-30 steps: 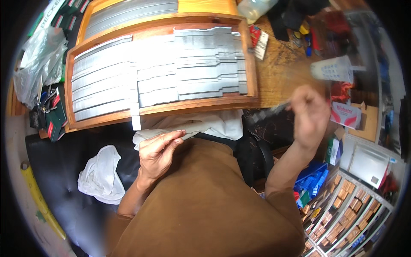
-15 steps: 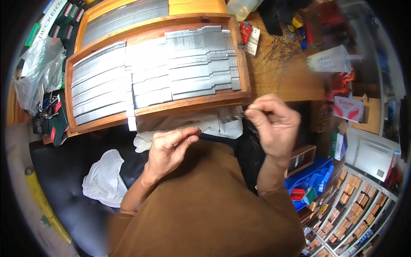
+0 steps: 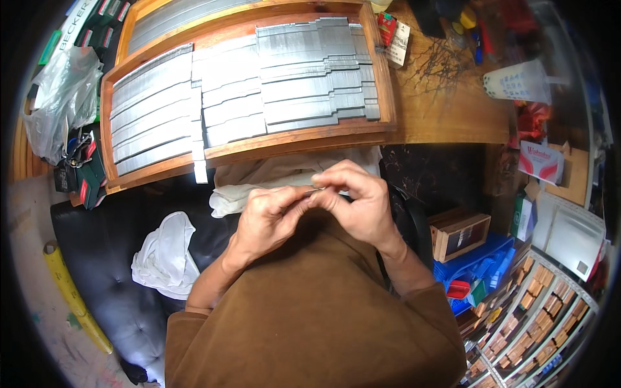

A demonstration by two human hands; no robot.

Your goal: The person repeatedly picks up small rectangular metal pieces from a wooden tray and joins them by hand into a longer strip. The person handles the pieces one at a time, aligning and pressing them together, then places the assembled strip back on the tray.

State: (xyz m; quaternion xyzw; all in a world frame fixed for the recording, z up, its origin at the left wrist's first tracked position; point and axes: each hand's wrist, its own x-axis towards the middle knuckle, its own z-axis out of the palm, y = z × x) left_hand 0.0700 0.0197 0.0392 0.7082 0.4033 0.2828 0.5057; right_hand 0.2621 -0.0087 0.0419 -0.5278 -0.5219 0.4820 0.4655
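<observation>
Metal pin (image 3: 315,189), or some thin sliver like it, is what both hands are busy with right now, held up close in front of the body, over the brown top and near the crumpled white cloth (image 3: 278,176). Left hand (image 3: 268,216) has thumb and fingers pressed together, pinching one end; right hand (image 3: 358,200) is curled over and pinching the other end, so the fingertips nearly meet. It's too small to say exactly what it is.

As for progress, I'd guess it's well underway. The wooden tray (image 3: 381,97) on the far side of the desk (image 3: 453,110) is already packed with rows of grey metal strips (image 3: 291,84), stepped in length toward the right, and a second tray (image 3: 132,29) behind it holds more. No obvious gap shows in the rows from here, so I can't tell how much is left, but the piece in hand isn't in either tray yet.

Left side has a plastic bag (image 3: 61,97), and another white rag (image 3: 165,255) sits on the black cushion (image 3: 103,258).
</observation>
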